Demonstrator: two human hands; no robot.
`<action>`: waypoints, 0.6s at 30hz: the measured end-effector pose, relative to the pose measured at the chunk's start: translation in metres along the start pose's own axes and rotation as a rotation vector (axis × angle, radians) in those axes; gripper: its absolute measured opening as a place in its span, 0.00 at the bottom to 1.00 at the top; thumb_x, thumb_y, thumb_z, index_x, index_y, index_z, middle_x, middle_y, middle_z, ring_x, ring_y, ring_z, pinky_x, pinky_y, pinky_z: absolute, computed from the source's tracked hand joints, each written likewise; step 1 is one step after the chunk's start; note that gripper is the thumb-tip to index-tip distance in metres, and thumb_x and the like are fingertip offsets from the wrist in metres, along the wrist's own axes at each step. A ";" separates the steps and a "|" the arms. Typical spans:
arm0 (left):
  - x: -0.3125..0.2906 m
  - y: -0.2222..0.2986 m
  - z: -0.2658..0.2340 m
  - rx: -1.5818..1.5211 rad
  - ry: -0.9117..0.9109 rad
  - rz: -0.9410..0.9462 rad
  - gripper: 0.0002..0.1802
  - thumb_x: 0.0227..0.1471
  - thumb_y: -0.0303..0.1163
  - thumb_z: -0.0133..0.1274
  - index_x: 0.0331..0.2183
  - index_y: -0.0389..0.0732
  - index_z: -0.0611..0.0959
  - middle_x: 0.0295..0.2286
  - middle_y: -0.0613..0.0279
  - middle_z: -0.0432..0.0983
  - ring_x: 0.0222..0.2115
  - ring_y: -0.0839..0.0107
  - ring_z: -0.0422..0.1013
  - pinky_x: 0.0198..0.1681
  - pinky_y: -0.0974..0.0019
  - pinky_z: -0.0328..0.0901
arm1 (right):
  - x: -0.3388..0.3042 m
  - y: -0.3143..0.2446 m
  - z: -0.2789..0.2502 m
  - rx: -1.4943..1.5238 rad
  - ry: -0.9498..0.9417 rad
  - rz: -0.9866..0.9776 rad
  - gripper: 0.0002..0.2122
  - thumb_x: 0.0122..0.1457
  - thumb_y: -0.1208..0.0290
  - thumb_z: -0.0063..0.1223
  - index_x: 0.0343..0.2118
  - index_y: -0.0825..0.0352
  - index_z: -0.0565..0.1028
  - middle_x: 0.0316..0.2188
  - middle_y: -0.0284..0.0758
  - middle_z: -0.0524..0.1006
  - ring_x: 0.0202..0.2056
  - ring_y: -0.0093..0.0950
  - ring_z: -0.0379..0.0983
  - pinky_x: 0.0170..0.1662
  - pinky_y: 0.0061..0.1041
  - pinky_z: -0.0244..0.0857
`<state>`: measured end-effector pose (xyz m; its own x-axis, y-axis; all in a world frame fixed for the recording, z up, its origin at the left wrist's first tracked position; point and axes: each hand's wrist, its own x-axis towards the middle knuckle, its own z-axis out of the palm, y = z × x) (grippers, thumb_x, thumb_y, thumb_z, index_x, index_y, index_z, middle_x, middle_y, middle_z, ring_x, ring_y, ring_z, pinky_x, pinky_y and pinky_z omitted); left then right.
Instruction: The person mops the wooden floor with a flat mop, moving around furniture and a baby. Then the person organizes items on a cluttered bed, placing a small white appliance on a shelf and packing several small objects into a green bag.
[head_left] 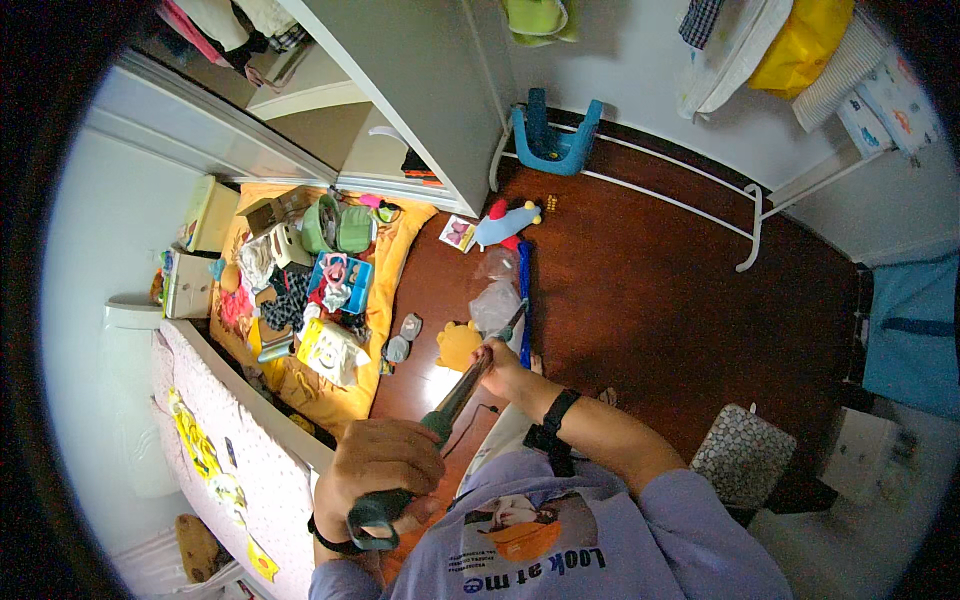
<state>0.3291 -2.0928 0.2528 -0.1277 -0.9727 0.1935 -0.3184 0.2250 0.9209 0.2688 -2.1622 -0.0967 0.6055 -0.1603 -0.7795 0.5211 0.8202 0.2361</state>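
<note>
A long-handled floor mop [462, 392] slants away from me, with a dark green loop at its near end. My left hand [385, 462] is closed round the handle by that loop. Farther down, my right hand [503, 368] grips the same shaft. The shaft meets a long, narrow blue head [525, 262] on the brown floor; whether it is cloth or bristles I cannot tell. Crumpled clear plastic bags [496, 306] lie along the head's left side. An orange plush-like thing [459, 345] sits left of my right hand, and a blue-and-red toy [508, 224] lies beyond the bags.
A yellow mat [412, 228] at the left bears clothes, a blue bin [342, 283] and a green bag [322, 222]. Grey slippers [403, 338] lie by its edge. A white rack [668, 200] with a blue seat [556, 140] stands far; a patterned stool [744, 455] stands right, a bed [235, 450] left.
</note>
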 end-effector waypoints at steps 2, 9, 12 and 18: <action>0.003 -0.007 -0.004 0.019 -0.004 0.005 0.12 0.35 0.32 0.59 0.13 0.40 0.73 0.15 0.61 0.72 0.19 0.62 0.72 0.30 0.62 0.68 | 0.012 -0.008 -0.002 0.006 0.004 -0.015 0.08 0.52 0.76 0.42 0.17 0.65 0.63 0.15 0.32 0.65 0.19 0.26 0.64 0.27 0.20 0.68; 0.047 -0.041 0.011 0.042 -0.185 0.017 0.07 0.36 0.21 0.57 0.19 0.36 0.73 0.20 0.57 0.71 0.23 0.58 0.71 0.29 0.58 0.67 | 0.015 -0.070 -0.016 -0.098 -0.220 -0.237 0.08 0.51 0.77 0.45 0.17 0.64 0.63 0.14 0.31 0.65 0.18 0.26 0.64 0.24 0.19 0.66; 0.070 -0.060 0.042 -0.039 -0.296 0.112 0.07 0.36 0.21 0.56 0.18 0.36 0.72 0.20 0.56 0.70 0.24 0.56 0.71 0.31 0.58 0.68 | -0.005 -0.119 -0.023 0.105 -0.067 -0.160 0.10 0.55 0.75 0.44 0.18 0.64 0.62 0.14 0.31 0.64 0.18 0.26 0.63 0.24 0.20 0.65; 0.104 -0.077 0.088 -0.210 -0.405 0.142 0.06 0.38 0.23 0.55 0.20 0.35 0.73 0.22 0.54 0.72 0.27 0.55 0.71 0.36 0.56 0.67 | -0.063 -0.184 -0.064 0.354 0.072 -0.310 0.13 0.60 0.70 0.40 0.18 0.63 0.59 0.15 0.31 0.62 0.17 0.24 0.59 0.20 0.20 0.64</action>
<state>0.2574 -2.2059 0.1725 -0.5251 -0.8238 0.2134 -0.0801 0.2974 0.9514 0.0964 -2.2679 -0.1275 0.3523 -0.3194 -0.8797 0.8512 0.5001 0.1593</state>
